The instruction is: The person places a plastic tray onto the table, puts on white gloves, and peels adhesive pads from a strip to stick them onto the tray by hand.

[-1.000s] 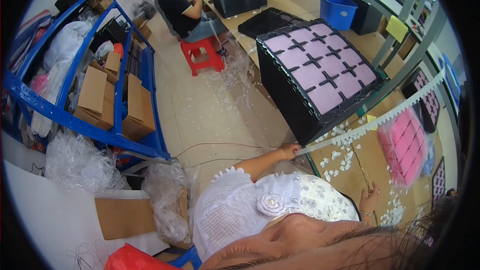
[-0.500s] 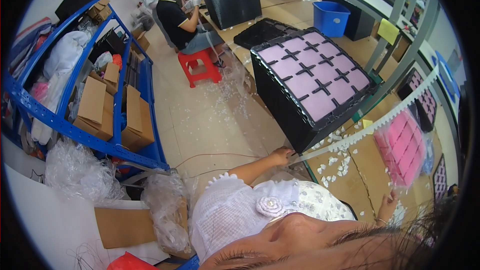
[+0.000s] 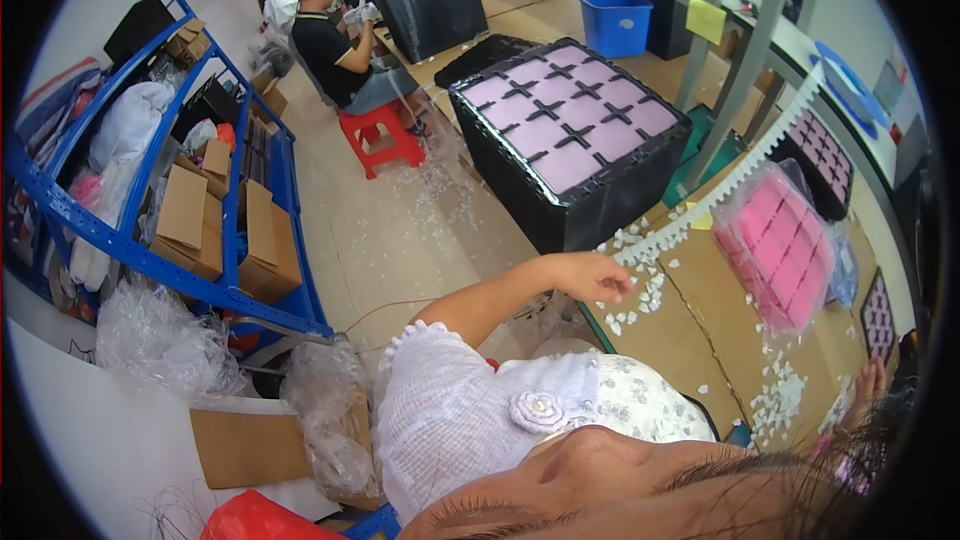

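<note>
hands at a cluttered work bench (image 3: pixel 680 340), seen from above the worker's own head: the left hand (image 3: pixel 592 276) reaches out over the brown bench top, its grip closed loosely with the fingers curled down, resting at the near end of a long white toothed strip (image 3: pixel 735 175) that runs away diagonally toward the far right. whether the fingers actually pinch the strip or only touch it cannot be told. the right hand (image 3: pixel 868 382) shows only as fingertips at the lower right edge of the view, and its grip cannot be judged. small white scraps (image 3: pixel 640 302) lie scattered just beside the left hand, with a second drift of scraps (image 3: pixel 775 402) nearer the right hand, which suggests that a good deal of trimming or sorting is already done; the strip itself looks mostly whole along its length, so much seems left. beyond the strip lies a pink tray in a clear bag (image 3: pixel 778 245), and behind the left hand stands a black crate (image 3: pixel 570 135) topped with pale pink trays. more white bits litter the floor (image 3: pixel 400 240). at the far end of the room, other people sit working, one on a red stool (image 3: pixel 378 135). blue shelving (image 3: pixel 150 230) with cardboard boxes lines the left wall.
</note>
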Tool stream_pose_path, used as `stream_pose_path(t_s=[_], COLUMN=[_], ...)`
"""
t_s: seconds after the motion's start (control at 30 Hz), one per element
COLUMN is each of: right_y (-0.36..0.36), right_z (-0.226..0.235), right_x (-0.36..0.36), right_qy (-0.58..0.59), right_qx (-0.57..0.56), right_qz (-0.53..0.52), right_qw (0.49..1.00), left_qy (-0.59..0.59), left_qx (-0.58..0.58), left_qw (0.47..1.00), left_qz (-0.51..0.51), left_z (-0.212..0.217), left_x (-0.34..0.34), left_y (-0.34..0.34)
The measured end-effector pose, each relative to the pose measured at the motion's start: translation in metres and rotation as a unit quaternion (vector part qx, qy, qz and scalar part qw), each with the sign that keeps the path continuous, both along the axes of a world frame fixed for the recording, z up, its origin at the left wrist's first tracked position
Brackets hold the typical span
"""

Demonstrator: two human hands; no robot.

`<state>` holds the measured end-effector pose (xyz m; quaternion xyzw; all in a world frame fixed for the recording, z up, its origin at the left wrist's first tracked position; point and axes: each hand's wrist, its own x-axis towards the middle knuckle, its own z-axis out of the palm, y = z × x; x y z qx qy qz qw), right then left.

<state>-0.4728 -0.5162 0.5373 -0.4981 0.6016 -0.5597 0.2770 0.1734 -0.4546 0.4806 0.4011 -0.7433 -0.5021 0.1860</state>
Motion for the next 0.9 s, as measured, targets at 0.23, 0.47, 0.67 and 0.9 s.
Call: stream_pose_path(t_s=[0.23, 0.47, 0.67, 0.9], right_y=[0.022, 0.016, 0.018, -0.028], right_z=[0.007, 0.001, 0.011, 0.055], right_x=[-0.076, -0.112, -0.137, -0.116], right_qy=[-0.050, -0.088, -0.078, -0.144], right_qx=[-0.034, -0.017, -0.041, -0.081], right_qz=[0.013, 0.000, 0.012, 0.049], right_qw=[0.998, 0.996, 0.996, 0.985], left_qy=[0.038, 0.028, 0.183, 0.276], left_qx=[0.002, 0.015, 0.026, -0.057], left_qw=[0.998, 0.997, 0.981, 0.954], left_qz=[-0.053, -0.065, -0.054, 0.098], left_z=[0.023, 0.041, 0.042, 0.098], left_x=[-0.072, -0.114, -0.150, -0.178], left_y=[-0.016, -0.021, -0.045, -0.091])
